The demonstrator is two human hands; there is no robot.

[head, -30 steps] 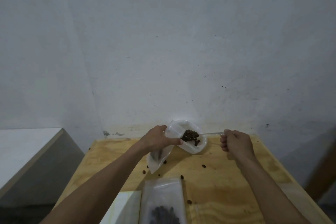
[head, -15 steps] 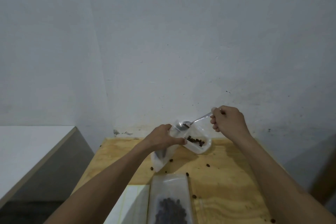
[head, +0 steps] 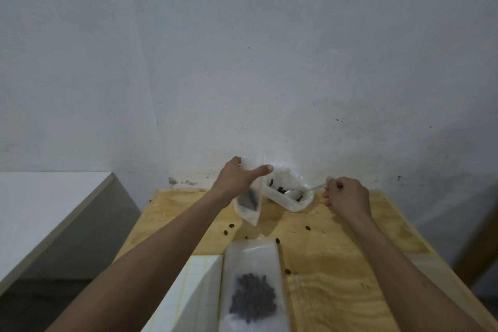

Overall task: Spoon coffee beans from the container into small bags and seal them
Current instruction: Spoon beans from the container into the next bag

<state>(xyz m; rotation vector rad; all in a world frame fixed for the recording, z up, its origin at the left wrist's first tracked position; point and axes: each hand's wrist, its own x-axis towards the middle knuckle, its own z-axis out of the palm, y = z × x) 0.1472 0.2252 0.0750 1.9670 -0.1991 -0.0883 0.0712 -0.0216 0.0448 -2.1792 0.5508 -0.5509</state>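
Left hand (head: 237,179) pinches the small bag (head: 249,198) upright beside the container (head: 289,191), mouth ready; right hand (head: 347,195) grips the spoon (head: 310,189), scooping inside.

table (head: 336,264) against wall (head: 269,62) | container (head: 289,191) at table's far edge, spoon (head: 301,191) in it | held bag (head: 249,202) just left of container | filled bag (head: 253,288) flat at near edge, box (head: 188,302) on its left | loose beans (head: 231,225) between
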